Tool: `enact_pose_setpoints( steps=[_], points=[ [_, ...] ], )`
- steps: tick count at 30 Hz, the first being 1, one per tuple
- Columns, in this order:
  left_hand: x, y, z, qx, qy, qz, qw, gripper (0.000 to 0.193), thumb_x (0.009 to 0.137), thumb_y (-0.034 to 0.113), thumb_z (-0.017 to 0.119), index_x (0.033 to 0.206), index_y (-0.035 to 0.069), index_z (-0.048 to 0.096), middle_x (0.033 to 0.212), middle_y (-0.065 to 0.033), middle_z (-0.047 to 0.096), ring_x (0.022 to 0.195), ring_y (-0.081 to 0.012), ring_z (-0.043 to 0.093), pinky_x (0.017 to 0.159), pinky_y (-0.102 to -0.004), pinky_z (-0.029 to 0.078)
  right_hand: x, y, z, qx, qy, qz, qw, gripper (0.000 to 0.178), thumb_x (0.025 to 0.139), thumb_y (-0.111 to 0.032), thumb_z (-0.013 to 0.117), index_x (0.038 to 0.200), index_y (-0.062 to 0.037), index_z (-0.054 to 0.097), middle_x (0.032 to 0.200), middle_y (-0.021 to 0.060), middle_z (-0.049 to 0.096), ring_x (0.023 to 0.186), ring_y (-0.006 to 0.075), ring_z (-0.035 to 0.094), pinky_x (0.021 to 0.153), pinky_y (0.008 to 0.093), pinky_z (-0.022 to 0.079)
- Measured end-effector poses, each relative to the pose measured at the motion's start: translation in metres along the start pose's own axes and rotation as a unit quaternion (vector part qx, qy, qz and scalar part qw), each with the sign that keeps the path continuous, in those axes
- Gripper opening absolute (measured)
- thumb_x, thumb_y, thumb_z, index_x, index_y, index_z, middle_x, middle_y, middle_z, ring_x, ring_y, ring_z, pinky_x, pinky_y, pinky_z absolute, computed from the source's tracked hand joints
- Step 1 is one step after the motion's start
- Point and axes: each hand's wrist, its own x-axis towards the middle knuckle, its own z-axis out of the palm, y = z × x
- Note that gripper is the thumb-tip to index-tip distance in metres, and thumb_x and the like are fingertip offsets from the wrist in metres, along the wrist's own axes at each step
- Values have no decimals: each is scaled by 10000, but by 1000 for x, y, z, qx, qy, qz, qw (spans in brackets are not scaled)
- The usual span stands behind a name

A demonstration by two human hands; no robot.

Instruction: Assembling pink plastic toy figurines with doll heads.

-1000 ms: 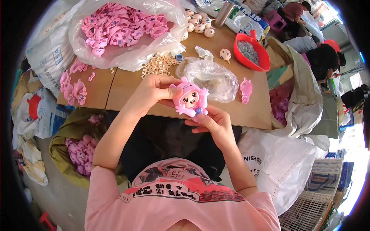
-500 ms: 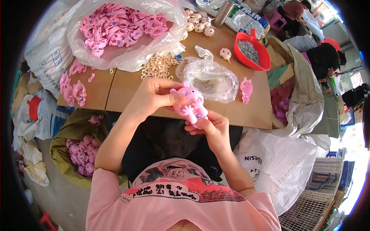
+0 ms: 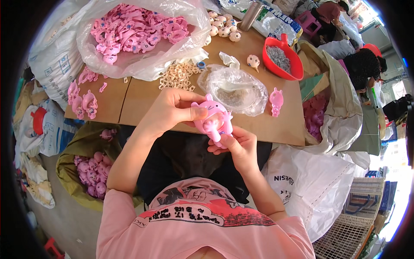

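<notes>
Between both hands, just above the table's near edge, I hold a pink plastic animal figure [image 3: 212,118] with small ears, a drawn face and a rounded middle. My left hand [image 3: 177,111] is closed on its upper left side, thumb across the head. My right hand [image 3: 236,144] pinches its lower end between thumb and fingers. Beyond the figure lies a crumpled clear plastic bag [image 3: 235,91] with small parts inside. A flat pink animal-shaped piece [image 3: 276,102] rests on the table to the right. Left of the bag is a pile of small beige parts [image 3: 177,77].
A large clear bag of pink parts [image 3: 138,32] fills the back left. At the right stands a red scoop [image 3: 297,71] with grey bits. Several printed balls [image 3: 224,30] sit near a metal flask [image 3: 251,16]. Sacks [image 3: 92,175] flank me; other people work at far right.
The figure has turned slightly in my hands and its lower end sits a little lower. Both hands keep their hold; the rest of the table looks unchanged.
</notes>
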Motion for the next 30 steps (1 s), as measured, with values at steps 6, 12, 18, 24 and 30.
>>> enact_pose_setpoints(
  steps=[6,12,18,24,30],
  points=[
    [-1,2,2,-12,-9,-6,1000,367,814,147,715,1107,-55,624,905,-106,679,787,-142,656,693,-269,551,0,6,0,4,7,-6,1000,368,880,-263,610,1032,73,605,850,163,670,698,215,682,615,283,559],
    [3,0,-3,16,0,-13,1000,370,819,155,709,1109,-58,620,911,-100,676,778,-139,654,699,-284,553,3,3,-8,82,-27,51,995,372,879,-207,647,1147,42,578,905,116,662,737,196,678,653,272,555],
    [-1,-5,3,9,-6,27,1000,381,835,148,689,1144,-56,600,952,-100,673,824,-136,649,746,-265,535,-1,1,-7,51,1,28,998,383,880,-164,644,1170,71,559,939,128,662,766,198,680,674,278,556],
    [-3,-15,22,-87,-12,85,992,534,856,251,664,1280,-27,494,1160,-134,597,1039,-188,599,892,-345,499,-6,6,-7,44,41,-83,995,366,887,-115,631,1169,105,553,919,132,659,762,179,661,692,293,563],
    [-5,-42,37,-271,-24,56,961,454,875,187,650,1246,-38,517,1149,-107,613,1018,-172,606,919,-329,476,-6,17,-1,23,91,-114,989,434,889,-244,629,1158,89,556,898,149,667,733,214,677,665,292,563]
  ],
)
